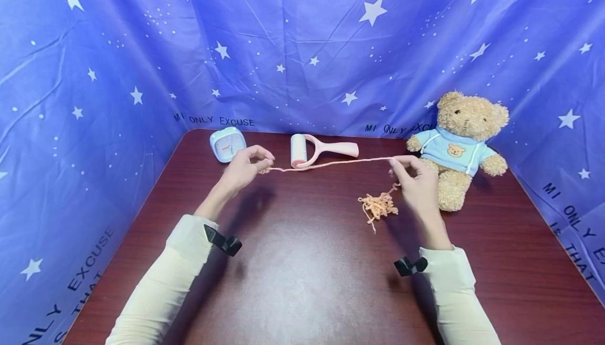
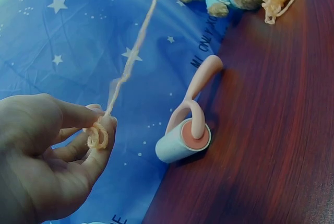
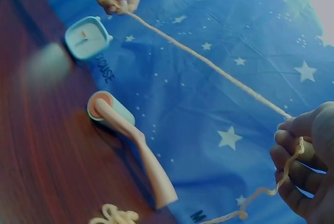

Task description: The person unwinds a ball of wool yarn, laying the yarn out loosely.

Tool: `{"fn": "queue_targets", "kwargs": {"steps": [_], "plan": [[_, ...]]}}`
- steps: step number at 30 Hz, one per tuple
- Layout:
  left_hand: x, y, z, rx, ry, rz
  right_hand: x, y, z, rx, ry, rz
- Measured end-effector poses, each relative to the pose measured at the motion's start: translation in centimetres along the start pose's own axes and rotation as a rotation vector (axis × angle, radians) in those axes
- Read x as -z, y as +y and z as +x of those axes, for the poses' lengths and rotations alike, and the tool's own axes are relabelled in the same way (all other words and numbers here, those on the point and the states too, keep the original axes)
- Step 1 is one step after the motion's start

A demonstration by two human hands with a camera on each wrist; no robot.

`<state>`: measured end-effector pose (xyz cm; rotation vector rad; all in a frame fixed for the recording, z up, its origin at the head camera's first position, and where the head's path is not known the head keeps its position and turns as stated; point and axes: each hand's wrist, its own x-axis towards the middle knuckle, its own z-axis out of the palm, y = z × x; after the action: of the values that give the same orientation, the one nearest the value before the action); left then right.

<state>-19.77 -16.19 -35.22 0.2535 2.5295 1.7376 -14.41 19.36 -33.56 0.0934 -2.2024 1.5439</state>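
Observation:
A length of peach yarn (image 1: pixel 335 163) runs nearly straight between both hands above the table. The left hand (image 1: pixel 244 169) pinches one end, with a small loop of the yarn (image 2: pixel 97 136) bunched between thumb and fingers. My right hand (image 1: pixel 418 182) pinches the other end of the stretch between thumb and forefinger. From the right hand, a crinkled strand (image 3: pixel 286 174) hangs down toward a loose heap of the same yarn (image 1: pixel 379 206) on the table, left of that hand.
Behind the yarn lies a pink-handled lint roller (image 1: pixel 299 150). A light blue square clock (image 1: pixel 228 144) stands at the back left of the dark red table (image 1: pixel 283 282). A teddy bear (image 1: pixel 454 148) in a blue top sits at the right. Starry blue cloth (image 1: pixel 293 35) hangs around the table.

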Motion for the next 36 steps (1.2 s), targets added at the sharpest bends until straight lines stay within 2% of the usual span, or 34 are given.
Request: {"fn": "queue_targets", "kwargs": {"steps": [7,15,19,30,33,36], "plan": [[0.3,-0.2,0.0,-0.015,0.009,0.007,1.9,0.5,0.5,0.031,0.108,-0.015],[0.4,-0.5,0.0,-0.020,0.013,-0.008,4.5,3.6,1.7,-0.046,0.235,-0.069],[0.4,-0.5,0.0,-0.009,0.012,-0.013,5.5,4.5,1.9,-0.066,0.282,-0.061],[0.5,-0.3,-0.2,-0.008,0.005,-0.026,6.0,2.9,1.1,-0.090,0.348,0.090],[0.6,-0.3,-0.3,-0.010,0.013,-0.014,6.2,3.4,1.2,-0.108,0.368,0.099],[0.7,-0.3,-0.3,-0.011,0.027,0.004,6.5,4.4,1.5,-0.119,0.384,0.061]]}}
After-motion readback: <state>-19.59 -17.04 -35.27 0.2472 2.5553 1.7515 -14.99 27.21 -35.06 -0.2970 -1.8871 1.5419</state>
